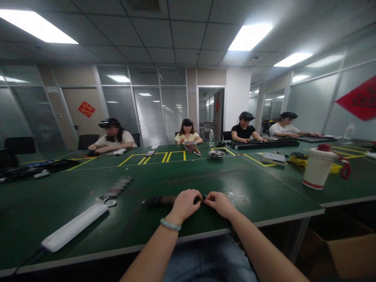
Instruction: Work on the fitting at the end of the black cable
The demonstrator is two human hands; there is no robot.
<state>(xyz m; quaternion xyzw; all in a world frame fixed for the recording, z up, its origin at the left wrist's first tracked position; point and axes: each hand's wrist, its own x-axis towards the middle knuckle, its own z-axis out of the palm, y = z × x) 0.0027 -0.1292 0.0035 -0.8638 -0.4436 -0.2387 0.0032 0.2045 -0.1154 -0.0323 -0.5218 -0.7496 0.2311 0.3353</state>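
Observation:
A dark, slim electric screwdriver (161,201) lies on the green table, its narrow metal tip pointing left. Over its right end curls my left hand (185,205), a pale green bangle (170,224) on the wrist; the fingers are closed around it. Close beside, my right hand (220,204) pinches at a small dark part just past the tool's end. What sits between those fingertips is too small to make out. To the left rests a long white power strip (76,225) with a dark cord.
A white cup (319,168) with a red lid stands at right, near a yellow tray (335,168). Farther back are a metal bowl (216,155), a water bottle (211,138) and a white box (273,158). Several people sit across the table. A cardboard box (349,254) is below right.

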